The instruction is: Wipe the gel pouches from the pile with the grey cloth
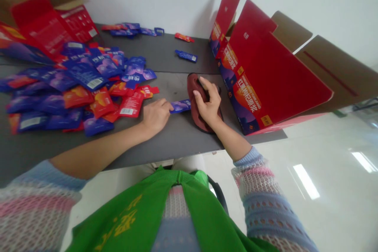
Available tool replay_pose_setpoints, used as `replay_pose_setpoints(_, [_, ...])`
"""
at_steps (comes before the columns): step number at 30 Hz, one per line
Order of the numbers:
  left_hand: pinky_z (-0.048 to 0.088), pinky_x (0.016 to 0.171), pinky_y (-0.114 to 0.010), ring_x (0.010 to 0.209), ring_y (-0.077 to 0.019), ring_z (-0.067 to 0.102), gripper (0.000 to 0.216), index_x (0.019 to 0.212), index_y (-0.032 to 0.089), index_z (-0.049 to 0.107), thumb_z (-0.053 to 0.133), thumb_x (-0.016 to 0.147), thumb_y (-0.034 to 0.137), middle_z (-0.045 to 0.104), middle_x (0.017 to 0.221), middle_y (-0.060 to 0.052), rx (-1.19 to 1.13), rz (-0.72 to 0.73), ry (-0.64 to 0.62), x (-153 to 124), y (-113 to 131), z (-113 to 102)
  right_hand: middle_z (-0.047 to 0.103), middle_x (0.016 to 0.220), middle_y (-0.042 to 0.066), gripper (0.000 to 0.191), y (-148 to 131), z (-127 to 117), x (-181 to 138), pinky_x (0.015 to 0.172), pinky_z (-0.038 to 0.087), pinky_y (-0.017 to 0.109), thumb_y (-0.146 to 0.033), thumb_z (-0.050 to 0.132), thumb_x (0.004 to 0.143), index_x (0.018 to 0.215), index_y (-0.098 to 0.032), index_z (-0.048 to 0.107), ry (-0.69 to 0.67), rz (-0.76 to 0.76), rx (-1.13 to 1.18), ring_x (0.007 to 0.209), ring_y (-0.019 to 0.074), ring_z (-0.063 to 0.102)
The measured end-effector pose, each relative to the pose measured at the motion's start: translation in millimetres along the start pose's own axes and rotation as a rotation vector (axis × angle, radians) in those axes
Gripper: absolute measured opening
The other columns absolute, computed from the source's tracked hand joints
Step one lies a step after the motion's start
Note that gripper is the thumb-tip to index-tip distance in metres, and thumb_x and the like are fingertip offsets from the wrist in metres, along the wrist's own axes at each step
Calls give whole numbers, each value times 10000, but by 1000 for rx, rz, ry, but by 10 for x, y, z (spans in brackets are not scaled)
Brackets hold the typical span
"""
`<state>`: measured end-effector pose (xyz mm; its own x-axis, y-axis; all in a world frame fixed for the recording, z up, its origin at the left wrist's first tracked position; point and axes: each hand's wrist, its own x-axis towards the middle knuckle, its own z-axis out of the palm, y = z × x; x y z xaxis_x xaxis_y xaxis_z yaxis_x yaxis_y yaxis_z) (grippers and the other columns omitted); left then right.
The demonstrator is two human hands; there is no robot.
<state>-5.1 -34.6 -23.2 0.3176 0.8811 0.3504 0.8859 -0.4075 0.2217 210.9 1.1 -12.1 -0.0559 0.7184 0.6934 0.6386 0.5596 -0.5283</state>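
Observation:
My left hand (156, 117) is closed, pinching one end of a blue sachet (180, 106) that lies flat on the grey table. The sachet's other end passes under or against a reddish-brown slipper (197, 115) with a dark sole edge. My right hand (208, 102) grips this slipper from above, fingers bent over it and the thumb along its near side. To the left of my left hand spreads a heap of blue sachets (85, 73), with red sachets (131, 103) mixed in. The slipper hides part of the held sachet.
A red printed carton (260, 82) with raised flaps stands at the right, close to my right hand. Another open red carton (50, 27) is at the back left. Near the wall lie a loose blue sachet (186, 56), a small red sachet (184, 37) and a small pile of sachets (128, 29).

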Motion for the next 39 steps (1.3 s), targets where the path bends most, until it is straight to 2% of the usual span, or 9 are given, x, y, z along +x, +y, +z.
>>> replay_pose_setpoints(6, [460, 618, -348, 854, -290, 694, 305, 961, 127, 742, 439, 955, 163, 702, 926, -134, 249, 25, -182, -3, 172, -150, 666, 1201, 75, 344, -88, 162, -39, 897, 409, 370, -459, 533, 971, 1208, -234, 639, -548, -205, -67, 1071, 231, 598])
replay_pose_setpoints(9, [468, 607, -352, 842, -300, 702, 334, 1002, 110, 739, 410, 965, 149, 699, 933, -148, 295, 19, -264, -42, 293, -228, 665, 1217, 56, 294, -160, 160, 1, 872, 359, 374, -422, 557, 967, 1191, -276, 680, -688, -245, -185, 1064, 240, 583])
replay_pose_setpoints(16, [511, 654, -354, 853, -305, 709, 336, 985, 75, 737, 405, 932, 76, 702, 928, -185, 328, 17, -329, -126, 476, -290, 677, 1159, 76, 298, -205, 95, 106, 855, 365, 380, -379, 492, 997, 1152, -268, 721, -700, -44, -434, 1040, 250, 601])
replay_pose_setpoints(23, [546, 697, -394, 869, -334, 707, 313, 942, 43, 738, 428, 901, 59, 697, 877, -220, 343, 1, -301, -242, 559, -279, 681, 1101, 104, 278, 187, -76, 225, 839, 448, 387, -343, 541, 945, 1112, -226, 731, -538, 226, -582, 939, 256, 642])
replay_pose_setpoints(26, [556, 717, -399, 895, -342, 708, 306, 946, 33, 736, 436, 884, 33, 700, 890, -225, 348, -14, -291, -248, 564, -268, 673, 1074, 80, 304, 300, -131, 243, 829, 469, 358, -377, 522, 963, 1142, -224, 715, -410, 192, -410, 934, 234, 631])
replay_pose_setpoints(30, [564, 764, -418, 891, -332, 713, 311, 936, 26, 740, 436, 878, 16, 709, 885, -230, 317, -39, -254, -205, 528, -247, 639, 1050, 82, 381, 191, -93, 176, 890, 463, 349, -445, 474, 993, 1185, -206, 700, -283, 24, -187, 992, 223, 594])
replay_pose_setpoints(32, [565, 788, -430, 881, -324, 717, 324, 928, 22, 745, 425, 877, 8, 712, 879, -233, 303, -55, -231, -181, 508, -240, 623, 1058, 85, 405, 71, -31, 105, 893, 452, 348, -471, 463, 998, 1186, -212, 711, -349, -76, -115, 1001, 218, 583])
replay_pose_setpoints(35, [565, 787, -441, 869, -328, 719, 366, 911, 16, 752, 389, 876, -7, 708, 855, -238, 321, -38, -218, -169, 495, -238, 601, 1183, 94, 396, -96, 68, 5, 878, 422, 361, -467, 492, 987, 1243, -247, 699, -605, -259, -82, 1067, 227, 567])
replay_pose_setpoints(39, [565, 768, -429, 854, -327, 724, 382, 927, 13, 763, 388, 864, -19, 716, 854, -247, 355, 16, -266, -232, 512, -236, 553, 1340, 103, 489, -227, 113, -29, 895, 369, 397, -446, 543, 961, 1427, -298, 555, -835, -369, -178, 1181, 271, 519])
